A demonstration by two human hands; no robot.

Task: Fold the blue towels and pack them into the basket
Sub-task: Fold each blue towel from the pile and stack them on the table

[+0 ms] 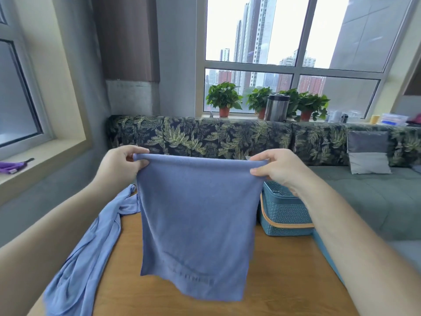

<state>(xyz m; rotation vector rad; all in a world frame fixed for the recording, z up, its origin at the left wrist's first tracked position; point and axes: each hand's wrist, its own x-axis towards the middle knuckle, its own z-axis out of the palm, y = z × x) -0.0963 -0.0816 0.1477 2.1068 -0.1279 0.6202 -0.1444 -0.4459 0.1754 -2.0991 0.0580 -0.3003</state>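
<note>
Wooden table (284, 281) right under the camera, with the teal basket (284, 215) sitting at its far right side. Just left of the basket, a blue towel (198, 220) hangs flat in the air over the tabletop. The left hand (123, 164) pinches its top corner away from the basket, the right hand (276, 168) pinches the corner just above the basket. Further left of the basket a second towel (91, 242) lies crumpled, spilling off the table edge. Leafy-print sofa (205, 135) behind the basket
</note>
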